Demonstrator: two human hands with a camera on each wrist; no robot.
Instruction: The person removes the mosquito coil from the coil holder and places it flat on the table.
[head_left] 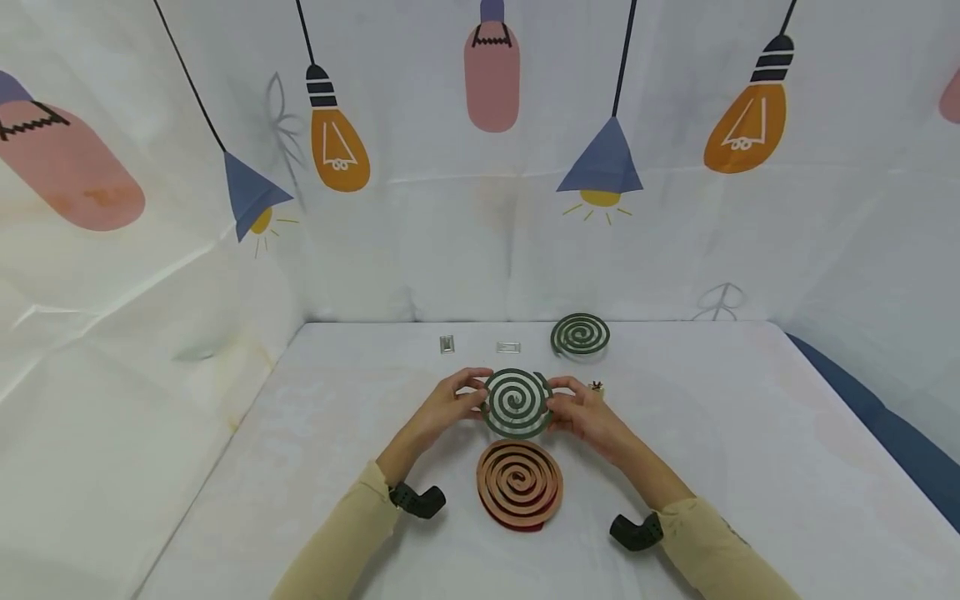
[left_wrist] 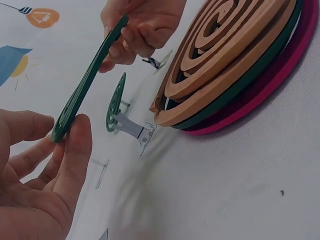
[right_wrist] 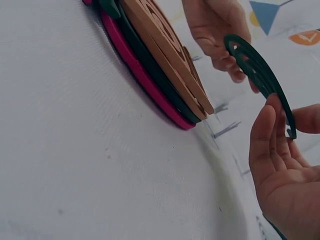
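Note:
Both hands hold a green mosquito coil point(head_left: 517, 401) up above the table, one at each side of it. My left hand point(head_left: 447, 402) pinches its left edge between thumb and fingers, and my right hand point(head_left: 587, 414) pinches the right edge. The left wrist view shows the coil point(left_wrist: 85, 90) nearly edge-on, lifted off the table. Just below it in the head view lies a stack of coils, with a brown coil point(head_left: 519, 477) on top. Under the brown, the right wrist view shows a green layer and a magenta coil point(right_wrist: 131, 62) at the bottom.
Toward the table's back edge, another green coil point(head_left: 580, 333) sits raised on a metal stand point(left_wrist: 131, 128). Two small metal pieces point(head_left: 447, 344) lie to its left. A small dark-topped item point(head_left: 596, 386) stands behind my right hand. A printed white sheet point(head_left: 450, 250) hangs behind the table.

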